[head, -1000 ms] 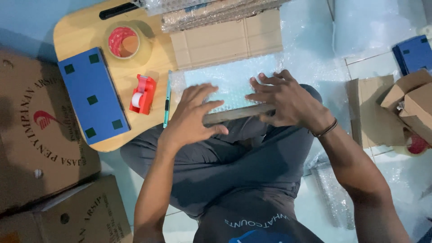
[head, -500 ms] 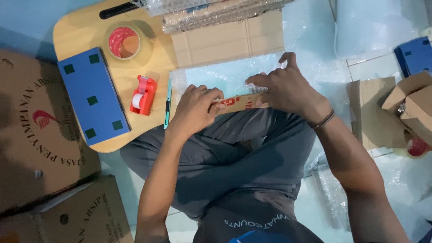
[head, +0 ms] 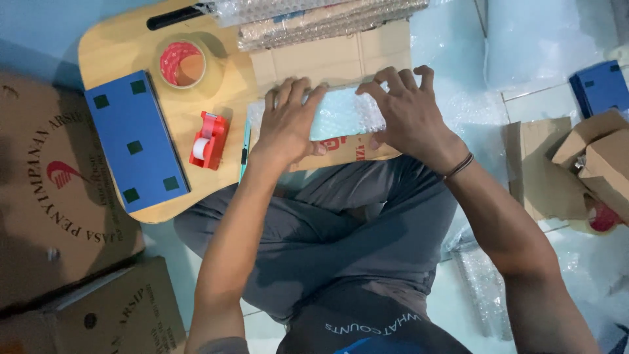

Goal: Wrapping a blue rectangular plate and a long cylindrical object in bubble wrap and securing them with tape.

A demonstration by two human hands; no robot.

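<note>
Both hands, left hand (head: 288,124) and right hand (head: 409,111), have now folded bubble wrap (head: 344,113) over the box (head: 347,147), pressing flat.

Left of the left hand (head: 288,124), a red tape dispenser (head: 208,139) and blue flat box (head: 134,147) crowd the wooden board (head: 118,49); far side, bubble-wrapped rolls (head: 327,16) block; bare tiled floor (head: 524,108) lies open right.

Two hands, the left hand (head: 288,124) and right hand (head: 409,115), are pressing one bubble-wrapped item (head: 344,115); left of them are lying one tape dispenser (head: 209,139), one tape roll (head: 181,63) and one blue box (head: 134,141) (a second (head: 601,86) is sitting far right).
</note>
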